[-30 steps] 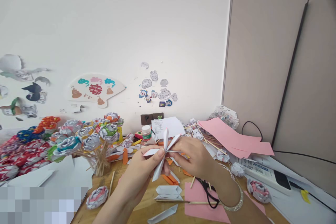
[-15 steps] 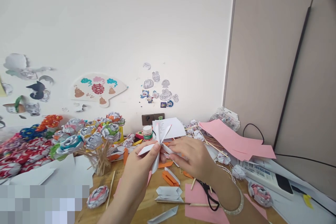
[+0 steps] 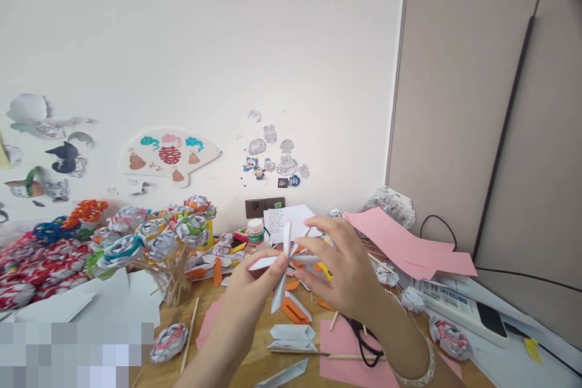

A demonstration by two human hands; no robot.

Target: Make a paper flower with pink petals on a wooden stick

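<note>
My left hand pinches the centre of a white folded-paper star piece with several pointed flaps, held above the wooden table. My right hand is beside it on the right, fingers curled with the fingertips on the piece's right flap. A bracelet sits on my right wrist. Below the hands lie folded white paper pieces, orange paper strips and a pink sheet.
Paper roses on sticks stand at the left, more flowers beyond. A small bottle, pink sheets, black scissors, wooden sticks and loose paper roses crowd the table. A beige cabinet stands to the right.
My right hand has lifted and moved its fingers up along the right side of the paper piece. The piece has turned slightly in my left hand.
</note>
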